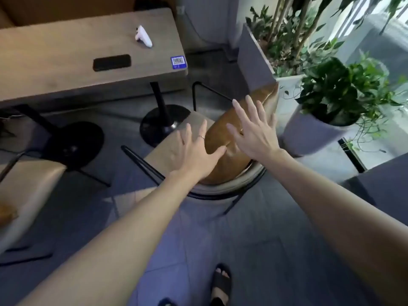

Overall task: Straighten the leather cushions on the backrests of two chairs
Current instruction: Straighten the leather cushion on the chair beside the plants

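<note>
A brown leather cushion (223, 138) leans against the curved backrest (231, 186) of the chair in front of me, running from the near rim up toward the planter. My left hand (194, 153) hovers with fingers spread over the cushion's left edge and the beige seat (167, 149). My right hand (256, 129) is spread flat over the cushion's upper right side, close to or touching it. Neither hand grips anything. A second chair (28, 186) with a beige seat stands at the left, a bit of brown cushion (6, 213) showing at the frame edge.
A wooden table (66, 69) on black pedestal bases (163, 124) stands beyond the chairs, with a black phone (112, 62) and a white controller (143, 36) on it. Grey planters with green plants (331, 89) crowd the right. My sandalled foot (220, 283) stands on the tiled floor.
</note>
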`<move>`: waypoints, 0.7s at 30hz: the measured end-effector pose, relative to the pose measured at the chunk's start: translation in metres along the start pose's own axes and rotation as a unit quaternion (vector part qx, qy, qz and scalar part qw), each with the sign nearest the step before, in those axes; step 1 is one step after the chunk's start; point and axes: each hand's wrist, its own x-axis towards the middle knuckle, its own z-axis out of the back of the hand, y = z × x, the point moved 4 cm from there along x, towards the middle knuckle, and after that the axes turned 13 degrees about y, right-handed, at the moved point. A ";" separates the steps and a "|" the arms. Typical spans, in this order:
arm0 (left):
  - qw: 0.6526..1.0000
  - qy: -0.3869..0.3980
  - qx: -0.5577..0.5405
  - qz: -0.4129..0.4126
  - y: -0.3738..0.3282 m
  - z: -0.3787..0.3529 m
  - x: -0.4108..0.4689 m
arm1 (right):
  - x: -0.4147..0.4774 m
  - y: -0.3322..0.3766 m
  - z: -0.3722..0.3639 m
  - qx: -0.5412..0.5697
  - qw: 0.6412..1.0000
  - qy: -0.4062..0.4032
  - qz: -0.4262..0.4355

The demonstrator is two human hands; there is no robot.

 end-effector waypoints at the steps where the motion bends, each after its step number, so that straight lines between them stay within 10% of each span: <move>1: 1.000 0.013 -0.017 0.004 0.006 -0.010 0.001 | -0.002 -0.001 -0.009 0.008 1.000 0.016 -0.011; 15: 0.920 -0.008 -0.392 0.005 0.036 -0.059 0.001 | -0.035 -0.004 -0.073 0.189 0.977 -0.031 -0.093; 21: 0.831 -0.041 -0.527 0.174 0.053 -0.104 -0.014 | -0.077 -0.047 -0.115 0.427 0.873 -0.020 -0.234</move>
